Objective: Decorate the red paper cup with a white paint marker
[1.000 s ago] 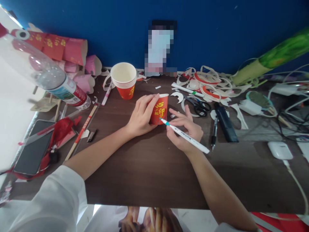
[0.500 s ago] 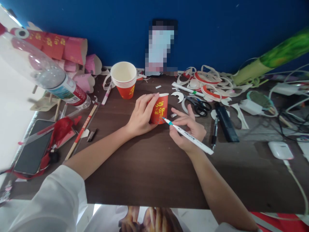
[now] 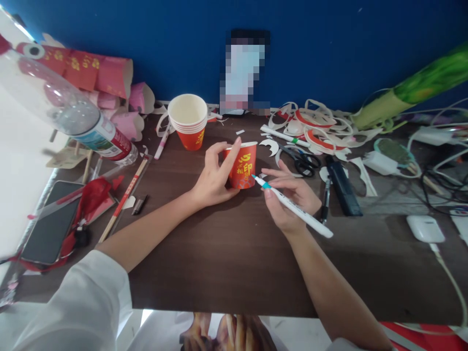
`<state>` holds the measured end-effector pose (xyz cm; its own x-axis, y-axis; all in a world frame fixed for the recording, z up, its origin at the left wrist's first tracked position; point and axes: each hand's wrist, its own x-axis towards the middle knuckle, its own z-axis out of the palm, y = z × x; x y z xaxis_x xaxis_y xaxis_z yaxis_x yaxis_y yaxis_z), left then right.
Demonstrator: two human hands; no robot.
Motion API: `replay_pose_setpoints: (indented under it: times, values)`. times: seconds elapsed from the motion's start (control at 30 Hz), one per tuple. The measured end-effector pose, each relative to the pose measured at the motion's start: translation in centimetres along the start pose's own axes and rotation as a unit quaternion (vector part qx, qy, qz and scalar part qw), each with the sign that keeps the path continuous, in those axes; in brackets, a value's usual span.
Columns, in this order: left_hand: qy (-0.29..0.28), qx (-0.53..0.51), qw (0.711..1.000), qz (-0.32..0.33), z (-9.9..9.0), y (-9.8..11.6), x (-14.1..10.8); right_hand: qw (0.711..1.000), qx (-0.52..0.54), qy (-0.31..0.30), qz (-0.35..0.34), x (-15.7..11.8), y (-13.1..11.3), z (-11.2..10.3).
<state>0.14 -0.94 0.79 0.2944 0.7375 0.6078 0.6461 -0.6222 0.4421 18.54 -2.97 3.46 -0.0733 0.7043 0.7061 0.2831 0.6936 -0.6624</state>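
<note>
A red paper cup (image 3: 245, 168) with yellow characters and a grey-blue pattern near its base stands on the dark brown table (image 3: 219, 263). My left hand (image 3: 217, 173) grips its left side, thumb low and fingers at the rim. In my right hand (image 3: 292, 200) is a white marker (image 3: 298, 209) with a teal band, pinched between thumb and fingers. Its teal tip points at the cup's lower right side; whether it touches I cannot tell. Behind my left hand stands a stack of red paper cups (image 3: 188, 122).
Black scissors (image 3: 305, 163), a white marker with a green band (image 3: 285, 135) and curled paper strips (image 3: 318, 122) lie behind my right hand. A plastic bottle (image 3: 106, 136) leans at left, above a dark phone (image 3: 53, 222). Another phone (image 3: 244, 73) leans on the blue partition.
The marker and my right hand have shifted slightly right, the tip moving toward the cup's edge. The cup has turned a little, and my left fingers have spread further apart on it.
</note>
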Motion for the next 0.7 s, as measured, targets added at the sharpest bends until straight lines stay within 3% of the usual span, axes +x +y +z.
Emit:
replay_pose_setpoints:
  times: [0.13,0.33,0.7]
  values:
    - [0.021,0.004,1.000,0.005,0.08,-0.12,0.04,1.000,-0.014,-0.023,-0.012,-0.04,-0.15,0.11]
    - [0.010,0.025,0.999,0.030,-0.21,-0.04,0.04,0.996,-0.042,-0.072,-0.034,-0.24,-0.34,0.15]
    - [0.024,0.050,0.997,0.048,0.03,0.01,-0.06,0.993,-0.076,-0.076,-0.054,-0.22,-0.13,0.37]
